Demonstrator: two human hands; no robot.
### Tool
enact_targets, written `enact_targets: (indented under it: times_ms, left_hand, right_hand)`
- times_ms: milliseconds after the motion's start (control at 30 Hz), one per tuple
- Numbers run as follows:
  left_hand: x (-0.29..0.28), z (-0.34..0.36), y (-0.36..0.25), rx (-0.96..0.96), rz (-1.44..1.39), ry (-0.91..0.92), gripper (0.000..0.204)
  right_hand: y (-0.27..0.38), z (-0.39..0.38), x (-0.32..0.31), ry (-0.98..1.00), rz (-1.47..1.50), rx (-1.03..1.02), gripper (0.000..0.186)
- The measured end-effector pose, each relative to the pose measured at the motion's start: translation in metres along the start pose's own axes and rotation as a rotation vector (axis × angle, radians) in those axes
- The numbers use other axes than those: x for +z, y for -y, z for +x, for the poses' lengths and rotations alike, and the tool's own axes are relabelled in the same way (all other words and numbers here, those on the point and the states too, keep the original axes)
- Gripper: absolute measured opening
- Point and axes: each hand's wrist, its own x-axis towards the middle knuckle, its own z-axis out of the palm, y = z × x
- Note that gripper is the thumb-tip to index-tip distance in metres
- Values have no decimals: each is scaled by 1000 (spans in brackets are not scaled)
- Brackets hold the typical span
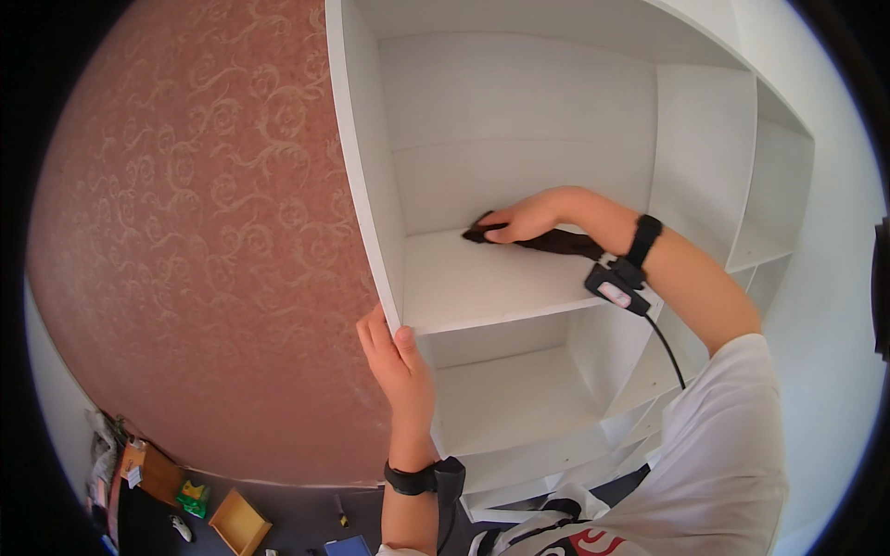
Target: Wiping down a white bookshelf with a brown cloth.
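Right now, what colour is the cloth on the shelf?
The soft cloth under the right hand looks dark brown, head view.

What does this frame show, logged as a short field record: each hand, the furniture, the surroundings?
left hand: left hand grips the front edge of the white wooden shelf unit
right hand: right hand presses a dark cloth on a shelf board
wall: pink patterned wallpaper
floor: small open wooden box

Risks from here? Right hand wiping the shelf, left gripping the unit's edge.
1. The right hand presses the dark cloth deep in the white shelving unit; the wrist device's cable could snag on the shelf's front edge.
2. The left hand grips the side panel; leaning on it may shift the unit.
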Motion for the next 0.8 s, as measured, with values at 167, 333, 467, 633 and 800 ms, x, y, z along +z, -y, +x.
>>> enact_targets:
  times_ms: [167,333,467,633,800]
  left_hand:
    - [29,-34,-15,6,56,39,50]
    - [37,-46,5,14,60,3,47]
    - [37,-44,17,30,38,2,46]
    - [28,-40,18,51,60,-41,44]
    - [23,-19,15,21,30,-7,42]
  right_hand:
    - [25,-2,25,-48,-35,-90,61]
    - [49,6,46,-86,-76,-122,57]
    - [49,0,50,-99,-29,-232,53]
    - [64,-30,59,-153,59,-413,45]
    - [58,-47,54,-187,224,-550,42]
